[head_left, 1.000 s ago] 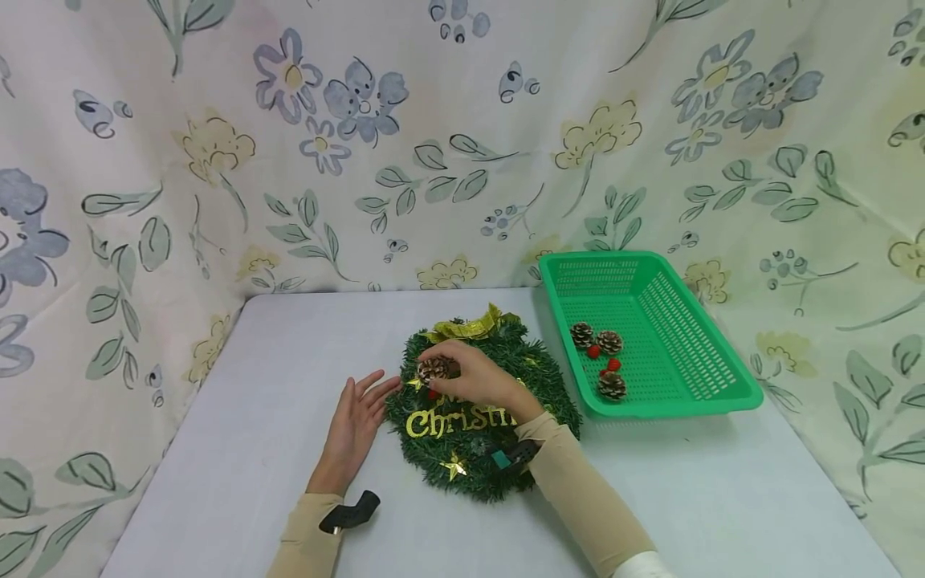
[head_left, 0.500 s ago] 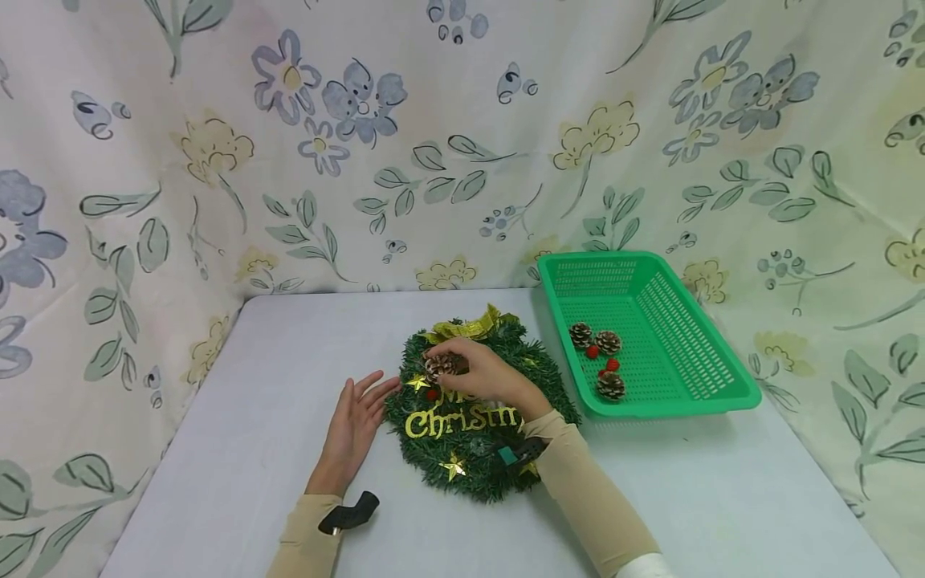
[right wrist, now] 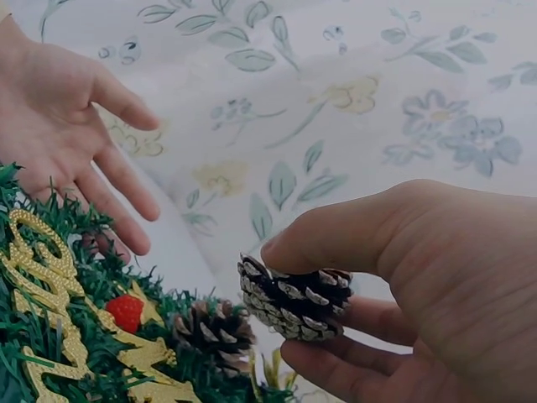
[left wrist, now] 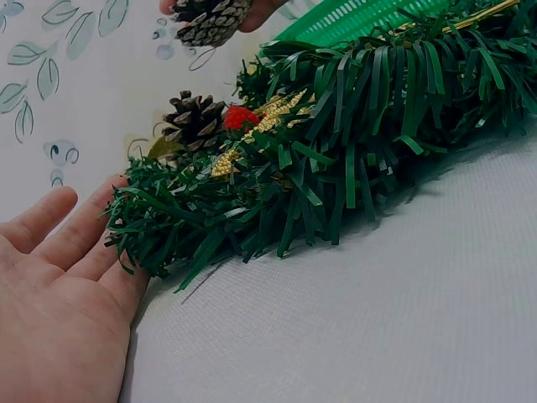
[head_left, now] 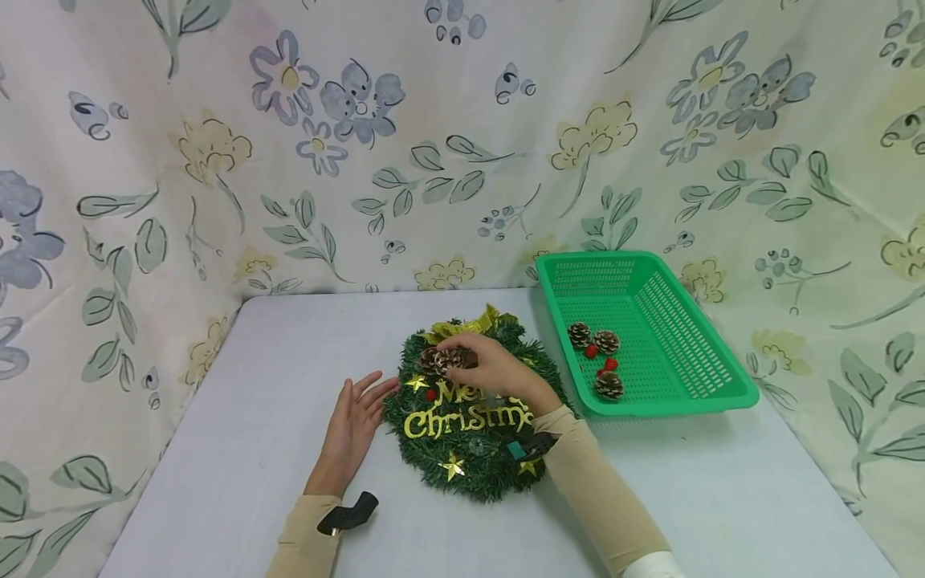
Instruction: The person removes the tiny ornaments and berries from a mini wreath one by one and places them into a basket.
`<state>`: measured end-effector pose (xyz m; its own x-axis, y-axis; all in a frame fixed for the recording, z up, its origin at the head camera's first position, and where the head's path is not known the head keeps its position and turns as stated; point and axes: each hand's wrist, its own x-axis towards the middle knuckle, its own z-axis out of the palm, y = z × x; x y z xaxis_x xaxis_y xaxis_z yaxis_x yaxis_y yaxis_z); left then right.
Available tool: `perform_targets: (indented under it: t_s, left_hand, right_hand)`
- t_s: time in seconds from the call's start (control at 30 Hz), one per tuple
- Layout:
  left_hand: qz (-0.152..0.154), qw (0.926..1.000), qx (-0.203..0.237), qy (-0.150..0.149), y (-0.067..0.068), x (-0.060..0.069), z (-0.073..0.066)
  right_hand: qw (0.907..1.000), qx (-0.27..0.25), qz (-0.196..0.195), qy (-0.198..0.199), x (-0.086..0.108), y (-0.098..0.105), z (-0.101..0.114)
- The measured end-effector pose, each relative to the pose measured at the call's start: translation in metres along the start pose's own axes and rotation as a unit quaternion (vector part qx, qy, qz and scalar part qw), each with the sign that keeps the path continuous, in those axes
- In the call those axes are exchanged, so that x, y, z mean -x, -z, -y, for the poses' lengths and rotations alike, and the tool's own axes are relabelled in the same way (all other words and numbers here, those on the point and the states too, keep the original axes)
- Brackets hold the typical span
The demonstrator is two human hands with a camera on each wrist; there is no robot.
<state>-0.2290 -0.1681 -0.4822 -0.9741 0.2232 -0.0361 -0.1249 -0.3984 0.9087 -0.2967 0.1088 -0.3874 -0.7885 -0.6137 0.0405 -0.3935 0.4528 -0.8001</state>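
Observation:
A green tinsel wreath point(head_left: 470, 482) with gold "Merry Christmas" lettering point(head_left: 462, 420) lies on the table. My right hand point(head_left: 495, 371) pinches a pine cone point(right wrist: 294, 302) between thumb and fingers, above the wreath's upper left part. Just left of it, a second pine cone point(right wrist: 214, 332) sits on the wreath. Near that one is a red ball point(right wrist: 124, 313). My left hand point(head_left: 354, 433) lies palm up with fingers extended, its fingertips point(left wrist: 117, 189) at the wreath's left edge. Gold stars point(head_left: 454, 467) and a gold ribbon bow point(head_left: 462, 327) decorate the wreath.
To the right stands a green plastic basket point(head_left: 723, 401) holding several pine cones point(head_left: 609, 385) and red balls point(head_left: 591, 351). White cloth covers the table point(head_left: 282, 353). A floral curtain point(head_left: 433, 241) hangs behind.
My right hand has shifted slightly right with its pine cone, so the pine cone on the wreath and more lettering now show. The left hand has stayed put.

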Motion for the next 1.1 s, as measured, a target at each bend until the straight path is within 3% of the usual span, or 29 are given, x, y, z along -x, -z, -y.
perform_targets:
  t_s: [1.1]
  left_hand:
    - [-0.012,0.9999,-0.006,0.005,0.000,-0.001,0.002]
  right_hand:
    - [0.9991,0.024,-0.033,0.012,0.005,0.028,0.004]
